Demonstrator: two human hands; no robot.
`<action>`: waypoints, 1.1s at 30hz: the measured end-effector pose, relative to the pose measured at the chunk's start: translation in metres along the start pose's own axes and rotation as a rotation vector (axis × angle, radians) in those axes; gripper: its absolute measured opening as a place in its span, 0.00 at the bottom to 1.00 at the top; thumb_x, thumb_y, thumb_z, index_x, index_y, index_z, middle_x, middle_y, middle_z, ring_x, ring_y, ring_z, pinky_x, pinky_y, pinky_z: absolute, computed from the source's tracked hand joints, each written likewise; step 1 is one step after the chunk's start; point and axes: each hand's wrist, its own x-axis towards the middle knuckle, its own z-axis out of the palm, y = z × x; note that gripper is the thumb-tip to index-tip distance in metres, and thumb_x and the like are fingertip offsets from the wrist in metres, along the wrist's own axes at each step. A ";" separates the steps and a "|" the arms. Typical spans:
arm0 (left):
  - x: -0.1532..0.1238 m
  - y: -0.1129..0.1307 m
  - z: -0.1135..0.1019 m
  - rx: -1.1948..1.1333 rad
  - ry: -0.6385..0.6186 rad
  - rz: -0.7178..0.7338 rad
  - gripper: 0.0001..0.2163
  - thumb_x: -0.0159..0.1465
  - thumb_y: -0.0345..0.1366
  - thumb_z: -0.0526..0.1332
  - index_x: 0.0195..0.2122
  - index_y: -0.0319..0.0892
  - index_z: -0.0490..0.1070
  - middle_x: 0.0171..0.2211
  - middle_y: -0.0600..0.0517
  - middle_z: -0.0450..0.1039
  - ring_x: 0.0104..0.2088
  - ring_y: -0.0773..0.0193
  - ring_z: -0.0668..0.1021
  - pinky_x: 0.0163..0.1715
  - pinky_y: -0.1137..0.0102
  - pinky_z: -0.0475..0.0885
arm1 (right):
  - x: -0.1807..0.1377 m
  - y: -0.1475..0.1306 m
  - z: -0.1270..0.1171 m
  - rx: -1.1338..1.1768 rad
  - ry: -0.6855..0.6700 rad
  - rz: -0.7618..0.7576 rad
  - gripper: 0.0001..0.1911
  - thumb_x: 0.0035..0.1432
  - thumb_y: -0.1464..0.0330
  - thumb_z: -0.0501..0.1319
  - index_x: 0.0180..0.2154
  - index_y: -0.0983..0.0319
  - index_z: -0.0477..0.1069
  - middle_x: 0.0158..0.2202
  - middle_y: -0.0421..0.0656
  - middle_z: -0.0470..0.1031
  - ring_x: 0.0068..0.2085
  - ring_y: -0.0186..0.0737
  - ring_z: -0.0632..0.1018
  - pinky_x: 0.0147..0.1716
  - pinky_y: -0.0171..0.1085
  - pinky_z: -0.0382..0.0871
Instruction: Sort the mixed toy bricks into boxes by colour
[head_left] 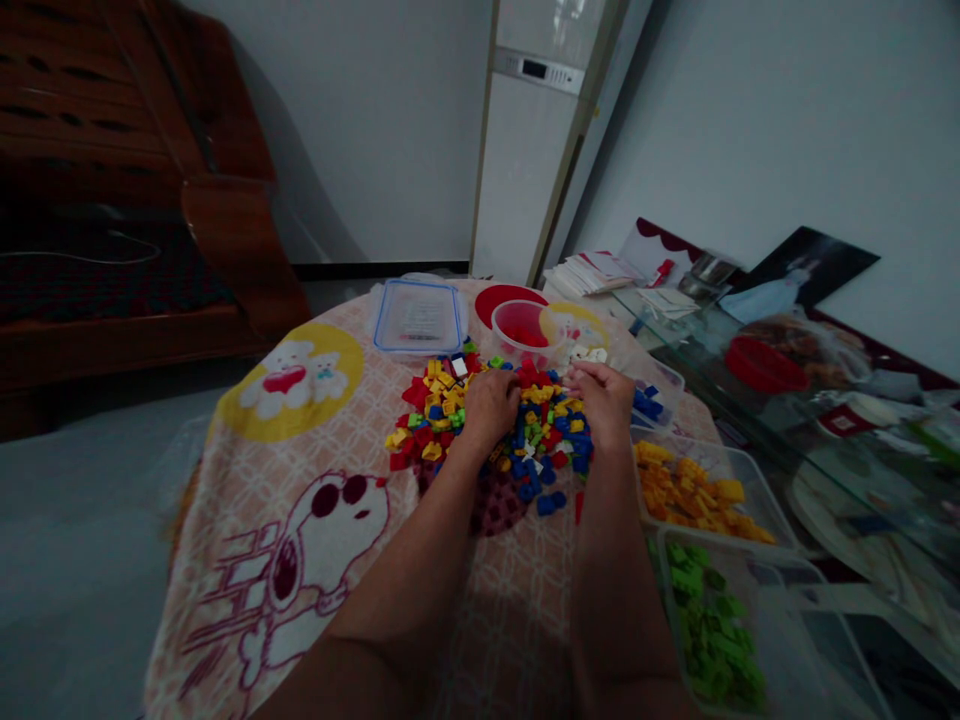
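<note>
A heap of small mixed bricks (442, 415), red, yellow, blue, green and white, lies on a round table under a cartoon-printed cloth (300, 520). My left hand (489, 405) rests knuckles-up on the middle of the heap, fingers curled down into the bricks. My right hand (604, 398) sits at the heap's right edge, fingers bent and closed over bricks. What either hand holds is hidden under the fingers.
Clear tubs stand at the right: yellow bricks (701, 495), green bricks (712, 625), blue bricks (651, 403). A round bowl with red bricks (525, 332), a red lid (499, 298) and a lidded box (418, 317) sit behind. A cluttered glass table (825, 400) is right.
</note>
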 end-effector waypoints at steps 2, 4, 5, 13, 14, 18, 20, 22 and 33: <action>0.000 0.001 -0.001 -0.002 0.003 -0.004 0.12 0.65 0.31 0.58 0.45 0.42 0.80 0.47 0.45 0.81 0.51 0.53 0.79 0.55 0.59 0.72 | -0.001 -0.004 -0.007 -0.083 -0.005 0.063 0.17 0.47 0.62 0.62 0.36 0.65 0.81 0.27 0.43 0.81 0.27 0.44 0.81 0.26 0.39 0.77; -0.001 0.001 -0.001 -0.007 0.008 -0.001 0.12 0.65 0.31 0.58 0.45 0.42 0.79 0.47 0.46 0.81 0.51 0.53 0.79 0.56 0.60 0.72 | -0.001 -0.007 -0.014 -0.159 -0.005 0.111 0.18 0.47 0.63 0.61 0.37 0.65 0.81 0.26 0.43 0.81 0.24 0.42 0.79 0.21 0.36 0.72; -0.001 0.001 -0.001 -0.010 0.009 0.001 0.12 0.65 0.31 0.58 0.45 0.42 0.79 0.47 0.46 0.81 0.51 0.53 0.79 0.55 0.60 0.72 | -0.001 -0.009 -0.018 -0.196 -0.003 0.124 0.18 0.48 0.64 0.60 0.38 0.65 0.81 0.26 0.43 0.81 0.23 0.41 0.79 0.20 0.35 0.71; 0.000 -0.001 0.001 -0.032 0.024 0.009 0.11 0.65 0.31 0.58 0.44 0.42 0.79 0.46 0.45 0.81 0.50 0.54 0.79 0.55 0.61 0.72 | 0.004 -0.005 -0.043 -0.519 0.006 0.089 0.17 0.53 0.66 0.59 0.40 0.64 0.83 0.25 0.43 0.81 0.22 0.39 0.77 0.27 0.36 0.72; 0.000 -0.001 0.001 -0.031 0.022 0.008 0.11 0.65 0.31 0.58 0.44 0.42 0.79 0.46 0.45 0.81 0.50 0.54 0.79 0.55 0.61 0.72 | 0.004 -0.005 -0.045 -0.571 -0.005 0.068 0.16 0.54 0.66 0.59 0.38 0.63 0.83 0.24 0.43 0.80 0.24 0.40 0.78 0.29 0.36 0.73; 0.000 -0.002 0.003 -0.024 0.020 0.017 0.11 0.65 0.31 0.58 0.45 0.41 0.79 0.46 0.44 0.81 0.50 0.54 0.79 0.56 0.61 0.71 | 0.003 -0.006 -0.048 -0.769 -0.104 0.029 0.13 0.54 0.70 0.59 0.32 0.61 0.83 0.23 0.45 0.80 0.29 0.43 0.80 0.37 0.38 0.73; 0.000 -0.003 0.003 -0.025 0.025 0.021 0.11 0.66 0.31 0.58 0.45 0.41 0.79 0.46 0.44 0.81 0.50 0.54 0.79 0.56 0.61 0.71 | 0.002 -0.007 -0.047 -0.832 -0.144 0.038 0.13 0.55 0.71 0.59 0.32 0.61 0.83 0.24 0.46 0.80 0.30 0.44 0.80 0.37 0.39 0.73; 0.000 -0.003 0.003 -0.024 0.026 0.023 0.11 0.66 0.31 0.58 0.44 0.41 0.79 0.46 0.45 0.81 0.50 0.55 0.79 0.56 0.61 0.71 | 0.000 -0.008 -0.046 -0.860 -0.153 0.047 0.13 0.55 0.71 0.59 0.32 0.61 0.84 0.24 0.46 0.80 0.30 0.44 0.80 0.37 0.39 0.72; 0.000 0.002 -0.002 -0.006 0.015 0.000 0.11 0.65 0.31 0.59 0.44 0.42 0.80 0.46 0.45 0.81 0.51 0.53 0.79 0.55 0.61 0.71 | 0.002 -0.007 -0.061 -0.865 -0.133 0.025 0.12 0.52 0.72 0.59 0.27 0.60 0.82 0.19 0.42 0.76 0.25 0.40 0.77 0.32 0.37 0.71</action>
